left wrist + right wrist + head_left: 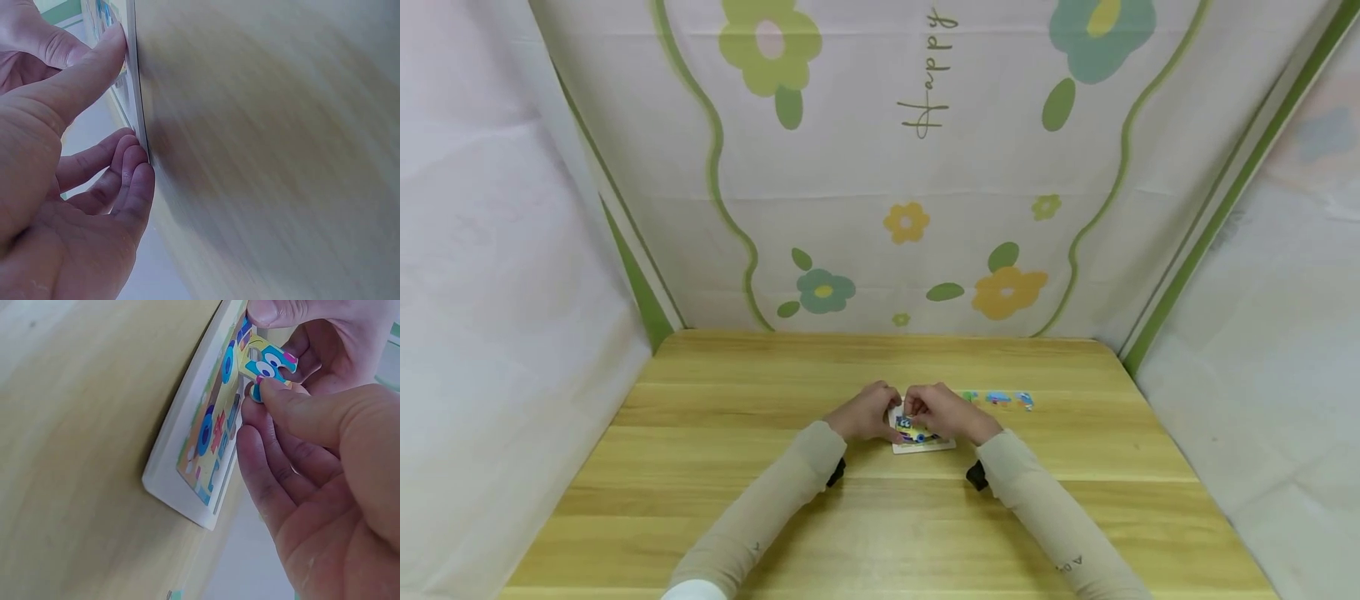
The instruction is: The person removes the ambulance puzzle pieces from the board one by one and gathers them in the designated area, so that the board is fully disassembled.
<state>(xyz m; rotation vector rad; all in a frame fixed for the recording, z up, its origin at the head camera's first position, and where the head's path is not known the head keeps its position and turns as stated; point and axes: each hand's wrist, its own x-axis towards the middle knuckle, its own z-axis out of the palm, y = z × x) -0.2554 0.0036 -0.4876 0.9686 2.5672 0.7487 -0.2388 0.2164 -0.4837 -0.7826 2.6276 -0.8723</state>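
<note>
A small jigsaw puzzle board (923, 448) with a white frame lies on the wooden table in front of the person. Its picture, with blue wheels on a yellow shape, shows in the right wrist view. My left hand (868, 412) grips the board by its edges, the thumb at the near side and the fingers at the far side. Between thumb and forefinger, my right hand (942, 410) pinches a puzzle piece (270, 367) printed with cartoon eyes. That piece is tilted up over the picture. The right hand hides part of the board in the head view.
Several loose puzzle pieces (1000, 399) lie in a row to the right of the board, partly behind the right wrist. The wooden table (775, 375) meets a flower-printed cloth (850, 167) at its back edge, and pale cloth walls stand on both sides.
</note>
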